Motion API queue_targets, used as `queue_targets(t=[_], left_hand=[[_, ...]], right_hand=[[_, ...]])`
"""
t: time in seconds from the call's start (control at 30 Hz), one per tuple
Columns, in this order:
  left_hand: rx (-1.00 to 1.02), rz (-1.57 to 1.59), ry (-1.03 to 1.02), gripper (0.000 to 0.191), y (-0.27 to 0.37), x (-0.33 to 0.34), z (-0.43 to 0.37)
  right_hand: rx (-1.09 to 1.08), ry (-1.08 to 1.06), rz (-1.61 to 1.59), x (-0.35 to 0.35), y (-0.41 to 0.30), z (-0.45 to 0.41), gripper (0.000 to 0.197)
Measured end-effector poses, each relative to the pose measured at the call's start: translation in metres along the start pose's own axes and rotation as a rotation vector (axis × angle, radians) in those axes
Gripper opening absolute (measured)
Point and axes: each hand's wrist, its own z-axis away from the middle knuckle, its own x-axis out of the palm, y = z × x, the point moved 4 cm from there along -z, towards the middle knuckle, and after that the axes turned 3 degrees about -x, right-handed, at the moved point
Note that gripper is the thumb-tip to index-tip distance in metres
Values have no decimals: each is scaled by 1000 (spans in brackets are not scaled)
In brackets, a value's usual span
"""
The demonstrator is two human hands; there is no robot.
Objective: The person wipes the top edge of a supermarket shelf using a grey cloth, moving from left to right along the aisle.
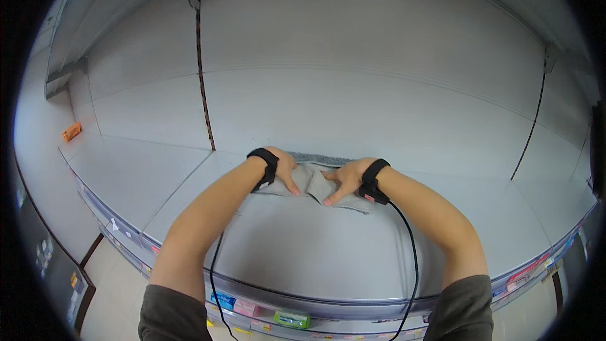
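Note:
A grey cloth (pixel 308 180) lies bunched at the back of a pale shelf board (pixel 322 246), close to the back panel (pixel 369 104). Its fuzzy darker side (pixel 322 158) shows along the far edge, and a fold crosses its middle. My left hand (pixel 284 170) holds the left part, thumb on top. On the right part is my right hand (pixel 348 178), thumb and a finger spread over the fabric. Most fingers of both hands are hidden from view. A black strap with a small device circles each wrist.
Black cables (pixel 414 255) hang from both wrists over the shelf's front rail (pixel 303 300). Lower down are a green pack (pixel 291 319) and a blue pack (pixel 223 300). A small orange box (pixel 71 132) stands far left. A slotted upright (pixel 203 80) divides the back panels.

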Motion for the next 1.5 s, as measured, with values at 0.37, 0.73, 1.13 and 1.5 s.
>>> queue_targets(t=[0.37, 0.73, 1.13, 1.5], left_hand=[[46, -130, -15, 118, -4, 12, 22], [138, -141, -9, 124, -33, 43, 97], [175, -110, -67, 114, -78, 86, 214], [106, -173, -3, 104, -110, 93, 233]], right_hand=[[163, 8, 94, 14, -20, -11, 128], [182, -22, 59, 35, -111, 0, 127], [74, -48, 177, 56, -228, -17, 126], [-77, 1, 133, 35, -254, -63, 108]])
